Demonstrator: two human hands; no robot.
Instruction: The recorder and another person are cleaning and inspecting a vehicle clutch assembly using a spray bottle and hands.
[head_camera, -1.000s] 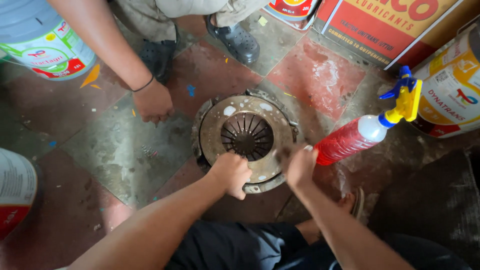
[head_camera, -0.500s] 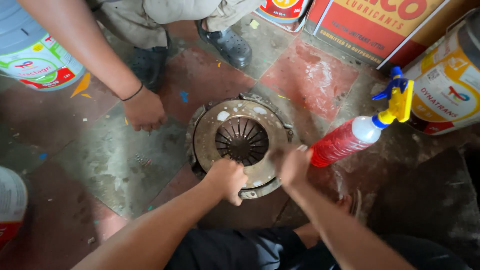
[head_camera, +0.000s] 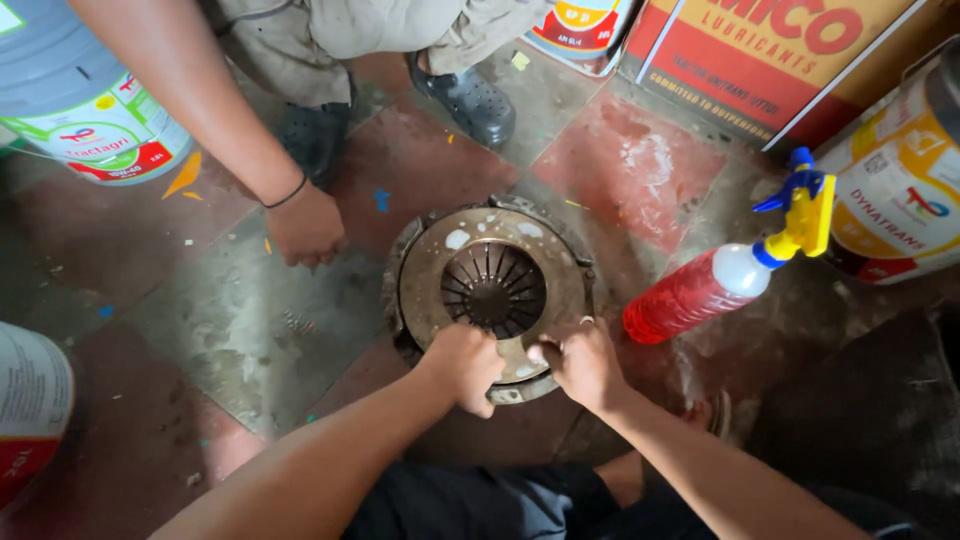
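Both hands, left hand (head_camera: 465, 363) and right hand (head_camera: 582, 362), have their grip closed on the near rim of the round metal clutch plate (head_camera: 490, 290), which lies flat on the tiled floor (head_camera: 200, 330) beside a red spray bottle (head_camera: 705, 290).

Both your forearms reach forward and converge, bare to the elbow. Your left hand (head_camera: 463, 366) is curled into a loose fist, knuckles up, fingers (head_camera: 478, 392) tucked under. Your right hand (head_camera: 580, 364) sits just beside it, nearly touching, also clenched, wrist straight, thumb side toward the left hand.
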